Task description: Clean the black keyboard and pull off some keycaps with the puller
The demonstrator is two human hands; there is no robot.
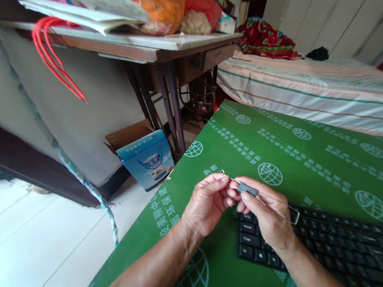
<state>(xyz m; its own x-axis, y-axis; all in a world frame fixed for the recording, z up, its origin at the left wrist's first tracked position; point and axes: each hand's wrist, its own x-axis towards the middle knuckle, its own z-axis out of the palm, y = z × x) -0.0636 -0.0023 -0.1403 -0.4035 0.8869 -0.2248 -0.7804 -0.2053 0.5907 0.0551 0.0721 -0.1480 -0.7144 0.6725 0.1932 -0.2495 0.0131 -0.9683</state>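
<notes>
Both hands meet above the green board, over the left end of a black keyboard. My left hand is closed, its thumb and fingertips pinching a thin metal wire. That wire runs to a small dark grey rectangular piece, whose exact kind I cannot make out. My right hand grips the dark piece between thumb and fingers. Behind the right hand, a bent thin wire loop sticks out over the keys; whether it joins the other wire is hidden by the hand.
The green board carries printed globes and white lettering. Beyond its left edge stands an open blue carton on the floor. A wooden table holds papers and an orange bag. A bed lies at the back right.
</notes>
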